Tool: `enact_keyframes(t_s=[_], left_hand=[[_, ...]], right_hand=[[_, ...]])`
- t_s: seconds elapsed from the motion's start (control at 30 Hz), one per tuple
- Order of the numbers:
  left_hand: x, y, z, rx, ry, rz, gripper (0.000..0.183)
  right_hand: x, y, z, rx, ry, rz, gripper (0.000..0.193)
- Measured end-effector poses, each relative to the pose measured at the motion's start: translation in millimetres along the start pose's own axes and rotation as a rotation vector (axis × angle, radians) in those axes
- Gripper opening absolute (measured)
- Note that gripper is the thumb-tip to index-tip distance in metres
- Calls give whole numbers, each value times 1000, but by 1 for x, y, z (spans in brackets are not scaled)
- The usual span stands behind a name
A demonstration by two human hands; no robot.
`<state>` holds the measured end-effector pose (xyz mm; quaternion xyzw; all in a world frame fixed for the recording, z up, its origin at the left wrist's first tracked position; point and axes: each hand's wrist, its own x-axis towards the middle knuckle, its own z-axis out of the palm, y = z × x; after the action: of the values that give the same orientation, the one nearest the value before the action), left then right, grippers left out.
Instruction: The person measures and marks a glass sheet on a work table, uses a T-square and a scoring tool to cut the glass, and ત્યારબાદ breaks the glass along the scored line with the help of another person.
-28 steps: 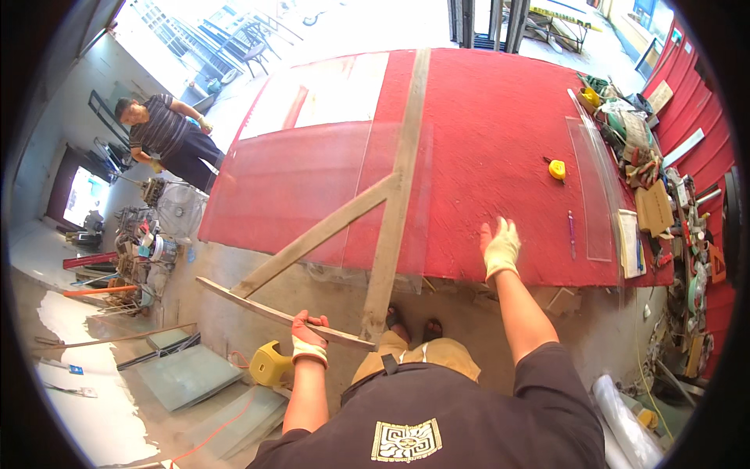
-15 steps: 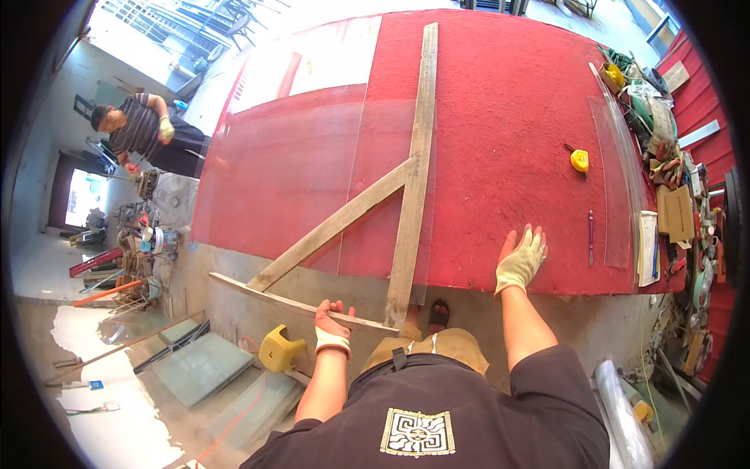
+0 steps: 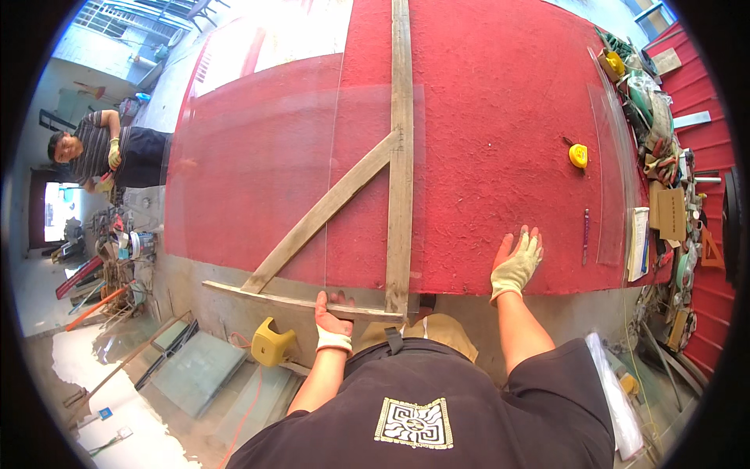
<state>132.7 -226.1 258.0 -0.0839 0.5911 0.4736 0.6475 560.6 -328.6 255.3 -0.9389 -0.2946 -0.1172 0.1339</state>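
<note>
A long wooden T-square [image 3: 400, 180] with a diagonal brace lies across a clear glass sheet [image 3: 258, 156] on the red-covered table [image 3: 484, 117]. Its short crosspiece runs along the near table edge. My left hand [image 3: 335, 319], in a glove with bare fingertips, is closed around that crosspiece, with the thumb on top. My right hand [image 3: 517, 264], gloved likewise, rests on the red cloth near the front edge with its fingers spread, holding nothing. Further right lie a purple pen-like tool [image 3: 586, 236] and a yellow tape measure [image 3: 578, 155].
Narrow glass strips [image 3: 609, 172] lie along the table's right side, beside a notepad [image 3: 638, 244] and piled tools. A yellow stool [image 3: 272, 344] and glass panes [image 3: 199, 371] are at lower left. Another person [image 3: 101, 152] in a striped shirt stands at the far left.
The T-square's long arm now stands straighter, its far end further left in view. My left hand keeps its grip; my right stays spread on the cloth. The view has shifted slightly.
</note>
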Motion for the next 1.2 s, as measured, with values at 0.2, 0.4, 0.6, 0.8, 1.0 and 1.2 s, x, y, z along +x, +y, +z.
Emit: enact_keyframes(t_s=[0.2,0.4,0.6,0.8,1.0,1.2], left_hand=[[-10,19,-3,44,22,-147,26],[15,19,-29,80,-23,-100,22],[30,23,-35,100,35,-11,23],[44,30,-45,98,-96,-33,33],[-3,21,-46,67,-130,-103,53],[-21,-16,-129,98,-325,-39,61]], right_hand=[[-2,0,-8,-14,-38,9,46],[1,16,1,16,-59,34,49],[-3,37,10,-4,-59,42,52],[-3,51,14,16,-56,54,54],[75,65,24,315,63,60,66],[271,117,31,1057,106,409,46]])
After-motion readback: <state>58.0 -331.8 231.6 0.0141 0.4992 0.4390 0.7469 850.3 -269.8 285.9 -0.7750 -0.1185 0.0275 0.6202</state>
